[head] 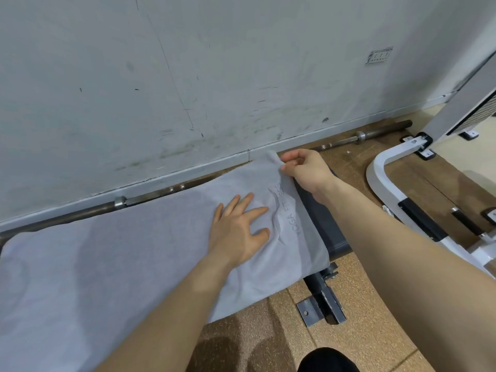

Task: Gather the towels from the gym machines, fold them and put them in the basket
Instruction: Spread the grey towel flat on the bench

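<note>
Pressing: left hand (pixel 236 232) flat, fingers straight, on towel (pixel 120 251);
Pinching: right hand (pixel 308 173) holds towel's far corner;
Under towel: desk (pixel 322 218)

Only one readable text: tone-on-tone lettering (pixel 292 222) on the grey towel (pixel 134 251), near its right end, running along the short edge. Reads "YOGA F…"; the second word is lost in creases. Curved logo mark (pixel 276 196) sits just beside it.
</note>
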### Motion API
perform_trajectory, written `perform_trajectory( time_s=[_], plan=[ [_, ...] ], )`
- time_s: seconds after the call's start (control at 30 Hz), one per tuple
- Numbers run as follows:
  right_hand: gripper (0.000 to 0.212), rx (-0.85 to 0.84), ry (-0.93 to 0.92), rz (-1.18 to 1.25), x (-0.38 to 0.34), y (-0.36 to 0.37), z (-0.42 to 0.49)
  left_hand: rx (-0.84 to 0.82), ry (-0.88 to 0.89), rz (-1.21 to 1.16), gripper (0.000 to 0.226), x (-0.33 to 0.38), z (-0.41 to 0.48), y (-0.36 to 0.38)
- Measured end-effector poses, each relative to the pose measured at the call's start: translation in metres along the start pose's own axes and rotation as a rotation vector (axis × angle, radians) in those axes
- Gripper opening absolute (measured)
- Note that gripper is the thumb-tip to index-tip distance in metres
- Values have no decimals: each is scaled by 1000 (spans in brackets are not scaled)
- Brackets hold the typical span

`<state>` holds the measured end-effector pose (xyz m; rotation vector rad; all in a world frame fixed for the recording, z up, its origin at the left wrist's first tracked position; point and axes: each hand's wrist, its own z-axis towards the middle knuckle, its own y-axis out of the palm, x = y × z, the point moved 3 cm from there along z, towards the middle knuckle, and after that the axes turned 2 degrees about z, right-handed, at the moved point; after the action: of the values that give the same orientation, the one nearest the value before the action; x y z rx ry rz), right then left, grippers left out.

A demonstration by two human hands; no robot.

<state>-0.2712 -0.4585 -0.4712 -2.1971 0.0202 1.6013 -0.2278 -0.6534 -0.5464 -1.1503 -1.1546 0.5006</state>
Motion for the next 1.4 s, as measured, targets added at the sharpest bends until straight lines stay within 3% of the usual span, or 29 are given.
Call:
perform_trajectory(
  time_s=[0.2,0.3,0.47,0.63,0.77,0.83,1.23,1.4],
  plan=[
    [22,-74,104,-41,19,-1,5,-109,-92,38,40,16,29,-23],
    [22,-19,10,-89,20,0,12,-92,-51,92,43,29,42,-29],
    [57,56,-135,-163,22,0,4,-37,42,168,60,29,59,-13],
    [53,98,-335,-652,61,-5,-50,-74,68,269,59,27,87,-3],
    [65,-171,-303,-1008,101,3,-89,-159,65,357,63,27,100,3],
    [66,-197,-275,-1081,111,-5,-97,-221,47,395,66,27,102,6],
    [67,-186,-193,-1193,100,-30,-96,-206,154,440,70,46,102,20],
    [66,-153,-306,-1033,71,9,-128,-56,78,164,64,16,43,-16]
  ],
)
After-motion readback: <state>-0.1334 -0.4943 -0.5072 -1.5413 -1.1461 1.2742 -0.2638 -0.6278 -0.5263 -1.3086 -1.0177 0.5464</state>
